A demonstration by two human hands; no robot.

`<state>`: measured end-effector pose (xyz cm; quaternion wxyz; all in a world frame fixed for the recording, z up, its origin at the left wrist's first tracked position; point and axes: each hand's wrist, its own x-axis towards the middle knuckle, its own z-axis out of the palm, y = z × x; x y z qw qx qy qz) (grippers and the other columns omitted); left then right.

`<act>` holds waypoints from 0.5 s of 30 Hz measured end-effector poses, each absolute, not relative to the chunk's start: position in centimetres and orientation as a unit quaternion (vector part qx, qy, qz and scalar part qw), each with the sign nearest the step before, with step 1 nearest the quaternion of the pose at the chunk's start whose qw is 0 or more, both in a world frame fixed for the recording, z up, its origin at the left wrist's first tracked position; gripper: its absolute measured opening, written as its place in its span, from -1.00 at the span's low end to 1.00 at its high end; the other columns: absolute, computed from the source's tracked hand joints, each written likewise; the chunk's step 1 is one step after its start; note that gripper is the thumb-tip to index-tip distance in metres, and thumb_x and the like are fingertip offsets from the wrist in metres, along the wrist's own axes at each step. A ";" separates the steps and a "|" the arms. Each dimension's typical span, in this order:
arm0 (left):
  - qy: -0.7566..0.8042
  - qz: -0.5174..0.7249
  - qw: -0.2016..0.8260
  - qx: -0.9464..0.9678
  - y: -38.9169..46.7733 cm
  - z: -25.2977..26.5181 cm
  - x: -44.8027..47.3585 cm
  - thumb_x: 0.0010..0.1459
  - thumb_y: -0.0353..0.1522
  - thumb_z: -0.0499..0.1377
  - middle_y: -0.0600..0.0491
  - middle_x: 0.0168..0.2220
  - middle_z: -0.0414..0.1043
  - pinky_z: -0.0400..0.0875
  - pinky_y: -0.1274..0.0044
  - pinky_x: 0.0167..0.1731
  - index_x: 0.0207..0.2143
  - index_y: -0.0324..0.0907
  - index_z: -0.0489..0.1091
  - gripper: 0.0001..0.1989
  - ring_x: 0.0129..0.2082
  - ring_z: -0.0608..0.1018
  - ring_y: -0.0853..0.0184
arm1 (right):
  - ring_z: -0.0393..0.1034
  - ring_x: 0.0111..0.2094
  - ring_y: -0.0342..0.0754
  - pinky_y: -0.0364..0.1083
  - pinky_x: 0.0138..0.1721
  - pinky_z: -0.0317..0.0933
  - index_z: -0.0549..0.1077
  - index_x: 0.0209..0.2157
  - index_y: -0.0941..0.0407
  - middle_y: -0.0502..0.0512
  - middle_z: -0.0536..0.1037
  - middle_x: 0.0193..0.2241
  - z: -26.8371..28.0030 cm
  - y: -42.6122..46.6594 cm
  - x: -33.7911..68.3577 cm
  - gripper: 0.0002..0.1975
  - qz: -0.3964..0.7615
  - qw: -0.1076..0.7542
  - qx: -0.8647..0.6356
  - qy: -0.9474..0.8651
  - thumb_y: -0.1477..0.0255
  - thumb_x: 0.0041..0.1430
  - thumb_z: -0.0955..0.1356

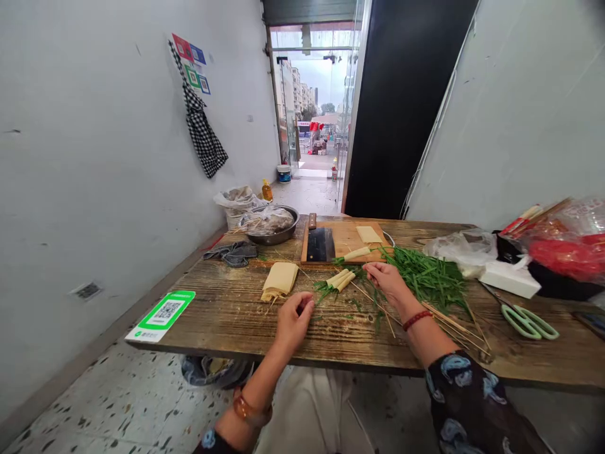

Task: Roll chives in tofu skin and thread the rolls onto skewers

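Note:
My left hand is at the table's near side, thumb and fingertips pinched together; whatever they may hold is too small to make out. To its upper left lies a stack of pale yellow tofu sheets. Between my hands rest several tofu rolls with green ends poking out. My right hand pinches with its fingertips beside the cutting board, and I cannot make out anything in them. Near it is a heap of cut green chives. Another roll lies at the board's front edge.
The wooden cutting board carries a cleaver and a single tofu sheet. Thin wooden skewers and green-handled scissors lie right. A metal bowl, grey cloth and QR-code sign are left.

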<state>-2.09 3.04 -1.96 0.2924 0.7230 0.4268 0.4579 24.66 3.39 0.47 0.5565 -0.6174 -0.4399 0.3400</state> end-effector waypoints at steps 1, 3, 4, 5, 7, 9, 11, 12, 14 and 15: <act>0.423 0.453 0.289 0.729 3.0 -2.0 -2.1 0.12 -0.33 0.13 0.03 -0.37 0.50 0.38 0.53 -0.33 -0.27 -0.22 0.46 -0.82 -0.38 0.50 0.35 | 0.02 -0.73 -0.25 -0.22 -0.69 -0.11 0.48 -0.41 0.20 -0.07 0.34 -0.69 0.3 4.2 24.8 -0.53 0.331 0.549 -0.625 -0.446 0.04 -0.13 0.33; 0.416 0.448 0.285 0.738 3.0 -2.0 -2.1 0.14 -0.34 0.11 0.03 -0.36 0.50 0.37 0.53 -0.33 -0.27 -0.22 0.45 -0.82 -0.38 0.50 0.35 | 0.06 -0.73 -0.23 -0.21 -0.68 -0.07 0.49 -0.41 0.19 -0.04 0.38 -0.68 0.1 5.9 25.2 -0.55 0.306 0.528 -0.643 -0.463 0.06 -0.08 0.30; 0.412 0.446 0.285 0.742 3.0 -2.0 -2.1 0.14 -0.34 0.11 0.02 -0.36 0.50 0.37 0.54 -0.34 -0.27 -0.22 0.45 -0.82 -0.38 0.50 0.35 | 0.08 -0.72 -0.21 -0.20 -0.67 -0.04 0.49 -0.43 0.18 -0.02 0.40 -0.68 0.0 6.6 25.4 -0.58 0.290 0.516 -0.653 -0.473 0.09 -0.06 0.29; 0.408 0.445 0.284 0.745 3.0 -2.1 -2.1 0.15 -0.34 0.10 0.02 -0.35 0.50 0.37 0.54 -0.34 -0.26 -0.21 0.45 -0.82 -0.37 0.50 0.35 | 0.11 -0.71 -0.20 -0.19 -0.65 -0.02 0.50 -0.46 0.17 -0.01 0.41 -0.68 0.0 7.2 25.7 -0.61 0.273 0.501 -0.664 -0.484 0.12 -0.04 0.29; 0.403 0.444 0.282 0.749 3.0 -2.1 -2.1 0.15 -0.35 0.10 0.02 -0.34 0.50 0.38 0.54 -0.34 -0.27 -0.21 0.45 -0.83 -0.36 0.50 0.35 | 0.16 -0.68 -0.17 -0.18 -0.61 0.02 0.48 -0.58 0.15 0.00 0.41 -0.71 -0.1 8.3 26.3 -0.69 0.233 0.465 -0.689 -0.505 0.20 -0.04 0.31; 0.400 0.443 0.281 0.751 2.9 -2.1 -2.2 0.15 -0.36 0.10 0.02 -0.34 0.50 0.38 0.54 -0.33 -0.27 -0.20 0.45 -0.84 -0.35 0.50 0.35 | 0.22 -0.64 -0.13 -0.16 -0.56 0.04 0.45 -0.69 0.14 0.02 0.41 -0.74 -0.2 8.8 26.9 -0.73 0.189 0.428 -0.712 -0.523 0.29 -0.06 0.33; 0.398 0.440 0.282 0.754 2.9 -2.1 -2.2 0.15 -0.36 0.10 0.02 -0.35 0.49 0.38 0.54 -0.33 -0.26 -0.21 0.45 -0.84 -0.35 0.50 0.35 | 0.30 -0.57 -0.08 -0.15 -0.50 0.08 0.46 -0.70 0.13 0.05 0.45 -0.71 -0.2 8.9 27.7 -0.76 0.146 0.395 -0.730 -0.538 0.34 -0.06 0.34; 0.398 0.438 0.284 0.755 2.9 -2.0 -2.2 0.15 -0.37 0.10 0.02 -0.35 0.49 0.38 0.54 -0.33 -0.26 -0.21 0.45 -0.84 -0.36 0.49 0.36 | 0.35 -0.52 -0.06 -0.14 -0.46 0.10 0.49 -0.67 0.12 0.07 0.50 -0.66 -0.2 8.7 28.1 -0.77 0.127 0.382 -0.736 -0.544 0.35 -0.05 0.33; 0.397 0.438 0.286 0.754 2.8 -2.0 -2.2 0.15 -0.37 0.11 0.02 -0.35 0.49 0.37 0.54 -0.33 -0.26 -0.21 0.45 -0.84 -0.36 0.49 0.36 | 0.40 -0.43 -0.01 -0.13 -0.39 0.13 0.55 -0.56 0.12 0.10 0.57 -0.54 0.0 7.8 28.9 -0.79 0.095 0.361 -0.745 -0.552 0.35 -0.01 0.32; 0.397 0.438 0.288 0.753 2.8 -2.0 -2.2 0.15 -0.37 0.11 0.02 -0.35 0.49 0.37 0.55 -0.34 -0.26 -0.21 0.45 -0.84 -0.37 0.49 0.36 | 0.42 -0.39 0.00 -0.12 -0.37 0.14 0.57 -0.50 0.12 0.12 0.59 -0.49 0.1 7.2 29.3 -0.77 0.083 0.354 -0.748 -0.555 0.34 0.02 0.30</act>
